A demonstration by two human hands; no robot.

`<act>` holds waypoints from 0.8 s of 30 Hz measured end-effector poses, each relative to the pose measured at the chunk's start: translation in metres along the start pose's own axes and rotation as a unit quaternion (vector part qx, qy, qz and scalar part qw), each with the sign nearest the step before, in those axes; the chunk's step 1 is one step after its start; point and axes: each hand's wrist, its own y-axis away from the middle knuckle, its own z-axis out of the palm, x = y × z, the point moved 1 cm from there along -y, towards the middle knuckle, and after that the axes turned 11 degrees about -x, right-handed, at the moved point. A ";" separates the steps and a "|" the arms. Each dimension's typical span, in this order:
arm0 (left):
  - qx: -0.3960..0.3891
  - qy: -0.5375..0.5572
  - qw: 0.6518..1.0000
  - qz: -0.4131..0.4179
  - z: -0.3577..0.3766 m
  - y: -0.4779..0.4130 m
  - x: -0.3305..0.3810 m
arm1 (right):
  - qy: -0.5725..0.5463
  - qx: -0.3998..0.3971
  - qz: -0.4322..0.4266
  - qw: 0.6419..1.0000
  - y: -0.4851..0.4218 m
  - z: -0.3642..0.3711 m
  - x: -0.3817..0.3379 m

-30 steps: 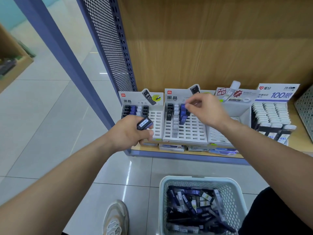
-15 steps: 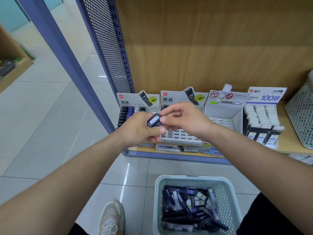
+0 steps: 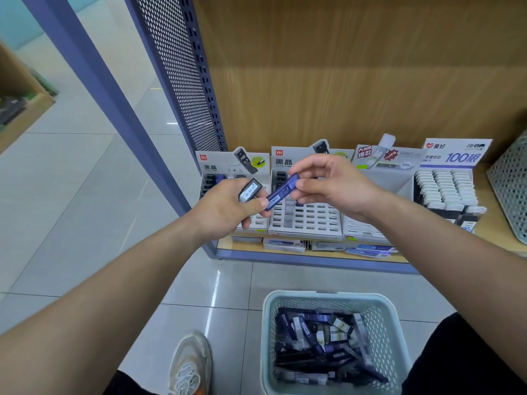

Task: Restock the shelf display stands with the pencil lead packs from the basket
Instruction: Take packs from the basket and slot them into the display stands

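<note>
The right hand (image 3: 330, 186) is pinching the upper end of a blue lead pack (image 3: 281, 193), its long axis slanting down-left to the left hand (image 3: 228, 212), which is gripping a black pack (image 3: 250, 190), both hovering in front of the display stand (image 3: 308, 220).

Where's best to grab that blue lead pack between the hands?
Probably its upper end, pinched from the right as the right hand does: the blue lead pack is a slim bar tilted up-right, its lower end at the left hand gripping a black pack.
</note>
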 end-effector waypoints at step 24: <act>0.014 -0.063 0.998 -0.012 0.002 -0.006 -0.009 | 0.009 0.077 -0.055 0.995 -0.004 -0.009 -0.004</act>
